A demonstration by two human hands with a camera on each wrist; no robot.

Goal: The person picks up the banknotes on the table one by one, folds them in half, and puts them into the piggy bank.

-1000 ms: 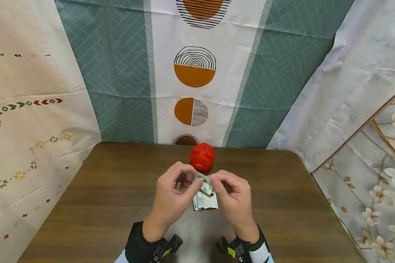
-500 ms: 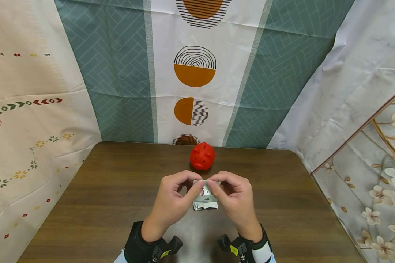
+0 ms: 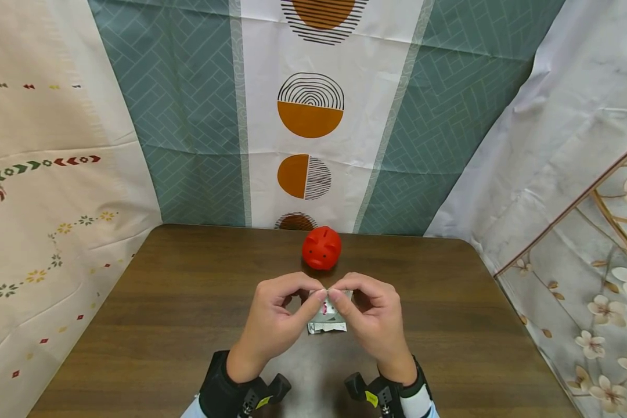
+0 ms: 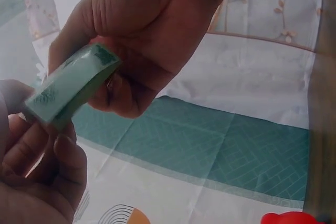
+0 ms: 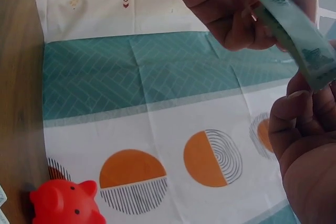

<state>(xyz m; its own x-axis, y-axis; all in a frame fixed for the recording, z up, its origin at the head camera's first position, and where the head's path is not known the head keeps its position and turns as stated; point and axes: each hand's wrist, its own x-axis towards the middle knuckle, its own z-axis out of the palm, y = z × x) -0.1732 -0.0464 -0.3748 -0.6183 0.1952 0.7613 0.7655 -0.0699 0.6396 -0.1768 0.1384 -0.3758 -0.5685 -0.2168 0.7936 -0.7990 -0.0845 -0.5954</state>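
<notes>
A folded green banknote (image 4: 71,85) is stretched between my two hands. My left hand (image 3: 277,316) pinches one end of it with thumb and fingers. At the other end, my right hand (image 3: 373,310) pinches it the same way. In the head view the thumbs nearly meet and hide most of that note, while the right wrist view shows its folded strip side-on. Beneath the hands on the table lies pale green paper (image 3: 328,327), perhaps more notes, with its upper part partly covered by the fingers. Just beyond the fingertips stands a red piggy bank (image 3: 321,248).
The brown wooden table (image 3: 198,290) ends at a hanging green and white patterned cloth (image 3: 198,116) behind the piggy bank. A cream cloth (image 3: 57,232) hangs on the left, and a white floral one (image 3: 595,278) on the right.
The banknote was tilted between the hands a second ago; the left hand has lowered, and both thumbs have come together at its top edge. In the last half second little has moved.
</notes>
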